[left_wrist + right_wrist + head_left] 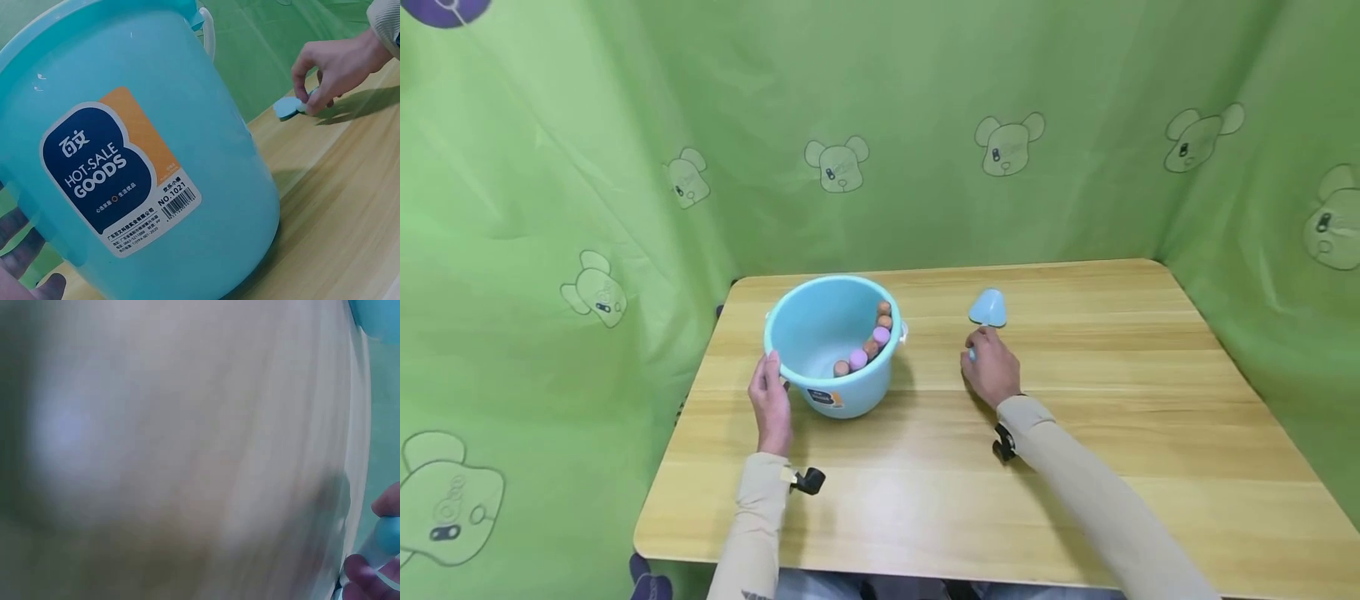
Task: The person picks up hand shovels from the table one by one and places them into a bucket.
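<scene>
On the table stands a light-blue bucket (pixel 850 396) with a printed label (pixel 119 172). My left hand (pixel 771 408) rests against its left side near the rim; in the left wrist view its fingers (pixel 22 253) lie along the outer wall. Inside, along the right wall, sit several brown and purple round-ended pieces (pixel 858 359), their kind unclear. To the right of the bucket, my right hand (pixel 992 371) grips the handle (pixel 379 544) of a small blue toy shovel. The shovel's blade (pixel 988 307) points toward the back of the table, low over the wood.
The wooden table (pixel 1112 450) has rounded corners. A green curtain (pixel 917 208) with mouse-head prints hangs behind it and at both sides. A white handle mount (pixel 903 332) juts from the bucket's right side.
</scene>
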Tool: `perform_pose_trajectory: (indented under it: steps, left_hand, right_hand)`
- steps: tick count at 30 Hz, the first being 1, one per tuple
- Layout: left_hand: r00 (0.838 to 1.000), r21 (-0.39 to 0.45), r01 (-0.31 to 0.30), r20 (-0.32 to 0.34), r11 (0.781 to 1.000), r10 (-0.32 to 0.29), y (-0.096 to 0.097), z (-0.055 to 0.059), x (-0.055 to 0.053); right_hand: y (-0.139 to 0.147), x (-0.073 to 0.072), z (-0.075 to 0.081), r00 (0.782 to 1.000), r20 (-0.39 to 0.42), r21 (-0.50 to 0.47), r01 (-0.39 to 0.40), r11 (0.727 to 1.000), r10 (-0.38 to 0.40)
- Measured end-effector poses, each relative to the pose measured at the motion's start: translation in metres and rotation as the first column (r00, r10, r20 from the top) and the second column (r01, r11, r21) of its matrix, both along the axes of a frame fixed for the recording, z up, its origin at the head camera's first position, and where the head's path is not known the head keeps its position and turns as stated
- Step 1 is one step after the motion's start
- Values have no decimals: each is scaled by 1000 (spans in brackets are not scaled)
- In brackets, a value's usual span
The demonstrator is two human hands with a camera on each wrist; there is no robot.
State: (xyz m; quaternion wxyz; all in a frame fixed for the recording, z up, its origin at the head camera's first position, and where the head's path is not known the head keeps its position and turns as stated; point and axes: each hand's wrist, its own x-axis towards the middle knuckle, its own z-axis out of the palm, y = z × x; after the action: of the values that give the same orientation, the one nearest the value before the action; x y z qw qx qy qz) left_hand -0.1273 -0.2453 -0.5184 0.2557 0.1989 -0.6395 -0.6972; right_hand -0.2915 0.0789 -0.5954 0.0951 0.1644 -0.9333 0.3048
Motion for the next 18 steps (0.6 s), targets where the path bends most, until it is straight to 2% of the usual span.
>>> perform_pose_trajectory:
  steps: [5, 11, 14, 18]
  left_hand:
    - [1000, 7, 0, 2, 1000, 0, 2, 2, 1]
    - [1000, 13, 4, 3, 1000, -4, 1, 1, 1]
    - [1000, 18, 1, 0, 1000, -1, 0, 1, 1]
    - [1000, 14, -1, 5, 1000, 1, 1, 2, 1]
  right_hand:
    - [13, 1, -5, 997, 80, -155, 27, 988, -15]
    - [28, 1, -3, 979, 196, -351, 116, 929, -48]
    - [38, 3, 0, 961, 266, -397, 182, 900, -77]
    - [53, 6, 3, 914, 390, -400, 279, 873, -114]
